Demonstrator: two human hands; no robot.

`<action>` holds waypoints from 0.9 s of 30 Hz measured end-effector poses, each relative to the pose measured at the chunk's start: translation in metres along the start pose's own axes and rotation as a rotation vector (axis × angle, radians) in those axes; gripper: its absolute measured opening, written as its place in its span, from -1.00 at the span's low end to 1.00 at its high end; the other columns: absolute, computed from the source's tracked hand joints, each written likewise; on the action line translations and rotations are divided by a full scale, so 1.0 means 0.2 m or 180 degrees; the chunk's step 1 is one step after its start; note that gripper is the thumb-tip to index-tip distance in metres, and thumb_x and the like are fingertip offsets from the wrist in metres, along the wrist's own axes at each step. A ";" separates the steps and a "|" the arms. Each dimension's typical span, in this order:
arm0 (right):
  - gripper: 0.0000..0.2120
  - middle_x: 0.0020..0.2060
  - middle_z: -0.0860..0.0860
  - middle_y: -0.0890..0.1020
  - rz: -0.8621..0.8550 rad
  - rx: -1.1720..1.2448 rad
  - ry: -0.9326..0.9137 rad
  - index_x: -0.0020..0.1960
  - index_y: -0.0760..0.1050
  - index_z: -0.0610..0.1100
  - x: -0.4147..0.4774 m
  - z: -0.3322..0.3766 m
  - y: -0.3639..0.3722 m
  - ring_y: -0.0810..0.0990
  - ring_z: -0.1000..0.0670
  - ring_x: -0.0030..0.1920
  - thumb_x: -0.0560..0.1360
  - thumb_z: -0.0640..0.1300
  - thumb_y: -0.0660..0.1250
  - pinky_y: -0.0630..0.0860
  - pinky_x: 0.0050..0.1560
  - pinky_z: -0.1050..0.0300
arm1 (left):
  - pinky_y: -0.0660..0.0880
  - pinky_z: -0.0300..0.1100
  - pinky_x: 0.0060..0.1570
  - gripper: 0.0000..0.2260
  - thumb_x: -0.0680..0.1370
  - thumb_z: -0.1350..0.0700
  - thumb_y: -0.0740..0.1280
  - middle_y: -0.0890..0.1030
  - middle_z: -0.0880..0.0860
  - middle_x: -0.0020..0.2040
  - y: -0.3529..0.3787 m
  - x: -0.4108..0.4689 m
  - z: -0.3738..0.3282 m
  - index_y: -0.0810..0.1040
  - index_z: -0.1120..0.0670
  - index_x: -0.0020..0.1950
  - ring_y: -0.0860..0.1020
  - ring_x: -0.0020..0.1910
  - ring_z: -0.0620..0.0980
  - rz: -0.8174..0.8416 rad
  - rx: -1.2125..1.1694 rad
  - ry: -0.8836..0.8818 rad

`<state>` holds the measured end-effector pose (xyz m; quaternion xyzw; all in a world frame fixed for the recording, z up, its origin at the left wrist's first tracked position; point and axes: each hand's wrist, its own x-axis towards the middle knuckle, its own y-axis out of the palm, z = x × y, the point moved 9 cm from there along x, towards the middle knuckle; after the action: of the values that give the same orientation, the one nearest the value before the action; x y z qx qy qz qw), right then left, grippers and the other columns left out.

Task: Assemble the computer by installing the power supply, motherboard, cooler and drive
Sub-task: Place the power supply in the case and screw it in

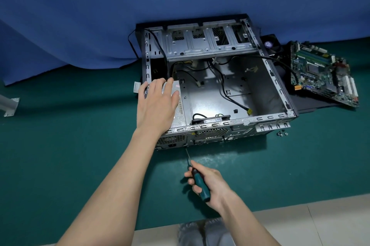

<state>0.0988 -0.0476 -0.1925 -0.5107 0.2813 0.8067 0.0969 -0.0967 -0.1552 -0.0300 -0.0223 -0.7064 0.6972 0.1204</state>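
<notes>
Evidently the power supply [180,112] is the step in hand: it sits in the near-left corner of the open computer case [258,85], which lies on its side, and the left hand [158,101] rests flat on top of it with fingers straight and slightly spread, grasping nothing, most likely pressing the box against the rear wall so its holes line up. The right hand [208,183] is curled firmly round the handle of a screwdriver [203,189], whose tip points up toward the back panel just beside the supply's socket but appears short of touching it, which suggests a fixing screw is about to be driven. Loose cables trail across the bare floor of the case. The motherboard [320,77] waits well apart on the right, lying on a black panel [312,106], with a small fan [269,44] at the far right corner of the case and a few screws [282,134] near its near-right corner, all within reach. No drive can be made out. Everything lies on a green mat [80,145], backed by a draped blue cloth [100,15]; pale tiles [320,215] show nearest, and a grey metal bracket [10,105] sits at the far left.
</notes>
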 end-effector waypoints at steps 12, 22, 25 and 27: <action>-0.86 -0.31 -0.28 0.63 -0.0356 0.0847 -0.0438 0.06 0.50 -0.43 -0.03 0.02 0.04 0.65 -0.17 -0.35 0.51 -0.44 0.28 0.63 -0.32 0.11 | -0.03 -0.04 0.44 -0.57 0.66 -0.05 -0.07 0.38 0.02 0.33 -0.01 0.00 0.00 0.23 0.07 0.49 0.28 0.36 -0.03 0.0053 0.0014 -0.0017; -0.84 0.16 -0.29 0.58 -0.0565 0.1491 -0.0205 0.11 0.48 -0.40 0.06 0.08 0.19 0.57 -0.22 0.17 0.58 -0.38 0.17 0.48 0.20 -0.01 | -0.01 -0.03 0.45 -0.57 0.66 -0.05 -0.07 0.39 0.01 0.32 -0.01 0.00 0.00 0.24 0.06 0.48 0.30 0.35 -0.04 0.0060 -0.0011 0.0001; -0.83 0.15 -0.28 0.59 -0.0621 0.1461 -0.0204 0.12 0.47 -0.39 0.06 0.08 0.18 0.59 -0.22 0.16 0.57 -0.39 0.18 0.48 0.23 -0.01 | -0.02 -0.03 0.45 -0.56 0.66 -0.05 -0.08 0.39 0.01 0.32 -0.01 0.00 0.00 0.24 0.06 0.48 0.30 0.35 -0.04 0.0058 -0.0008 0.0007; -0.79 0.15 -0.27 0.60 -0.0636 0.1416 -0.0199 0.18 0.46 -0.40 0.06 0.07 0.17 0.59 -0.22 0.14 0.57 -0.39 0.18 0.48 0.23 -0.01 | -0.02 -0.03 0.45 -0.56 0.66 -0.05 -0.08 0.39 0.01 0.31 -0.01 0.00 0.00 0.24 0.07 0.48 0.30 0.35 -0.03 0.0061 -0.0014 0.0013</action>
<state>0.0668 -0.0687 -0.1866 -0.4768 0.3970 0.7267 0.2948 -0.0957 -0.1559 -0.0284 -0.0308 -0.7074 0.6967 0.1151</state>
